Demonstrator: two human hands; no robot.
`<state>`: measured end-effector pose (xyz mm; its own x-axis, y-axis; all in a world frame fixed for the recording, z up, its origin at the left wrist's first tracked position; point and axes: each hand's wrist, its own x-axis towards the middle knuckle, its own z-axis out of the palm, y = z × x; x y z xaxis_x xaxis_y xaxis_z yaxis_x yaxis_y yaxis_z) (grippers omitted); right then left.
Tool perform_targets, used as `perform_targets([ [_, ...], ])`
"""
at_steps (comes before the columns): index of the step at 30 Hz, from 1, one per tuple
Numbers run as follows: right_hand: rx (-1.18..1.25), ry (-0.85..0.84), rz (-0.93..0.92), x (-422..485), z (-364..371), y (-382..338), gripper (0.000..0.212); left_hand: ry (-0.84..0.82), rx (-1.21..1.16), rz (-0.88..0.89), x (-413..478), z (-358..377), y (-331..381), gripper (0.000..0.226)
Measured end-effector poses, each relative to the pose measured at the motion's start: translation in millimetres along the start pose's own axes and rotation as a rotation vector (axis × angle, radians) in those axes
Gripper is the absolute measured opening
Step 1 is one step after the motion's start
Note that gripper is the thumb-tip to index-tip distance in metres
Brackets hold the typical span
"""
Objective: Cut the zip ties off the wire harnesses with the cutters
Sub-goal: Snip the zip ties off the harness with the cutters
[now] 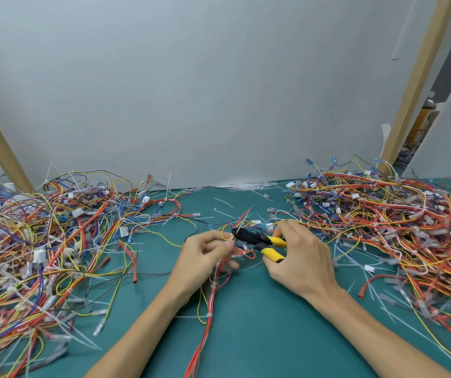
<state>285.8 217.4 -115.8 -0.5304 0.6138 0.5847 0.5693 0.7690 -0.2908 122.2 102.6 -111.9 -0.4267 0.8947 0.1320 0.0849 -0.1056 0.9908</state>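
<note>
My left hand pinches a wire harness of red, orange and yellow wires that trails toward the table's near edge. A white zip tie wraps this harness lower down. My right hand grips the yellow handles of the cutters. Their black jaws point left and sit at the wires held by my left fingertips. Whether the jaws close on a tie is too small to tell.
A large pile of wire harnesses covers the left of the green mat, and another pile covers the right. Cut white zip ties lie scattered along the grey back wall. Wooden posts stand at both sides.
</note>
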Motion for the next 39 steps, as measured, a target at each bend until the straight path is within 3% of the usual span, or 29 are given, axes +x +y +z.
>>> perform_targets([
  [3, 0.071, -0.042, 0.046, 0.6, 0.2, 3.0, 0.030, -0.076, -0.003, -0.034, 0.9, -5.6, 5.7, 0.019],
  [7, 0.101, -0.075, 0.056, 0.4, 0.7, 2.6, 0.029, -0.119, 0.044, -0.058, 0.9, -9.7, 5.3, 0.020],
  [19, -0.050, -0.067, -0.027, -0.5, 0.9, 0.4, 0.032, 0.011, 0.095, -0.072, 1.2, -3.5, 2.6, 0.015],
  [39, -0.053, -0.030, -0.044, -0.1, 1.6, 0.3, 0.036, 0.007, 0.104, -0.075, 2.4, -3.4, 0.4, 0.016],
])
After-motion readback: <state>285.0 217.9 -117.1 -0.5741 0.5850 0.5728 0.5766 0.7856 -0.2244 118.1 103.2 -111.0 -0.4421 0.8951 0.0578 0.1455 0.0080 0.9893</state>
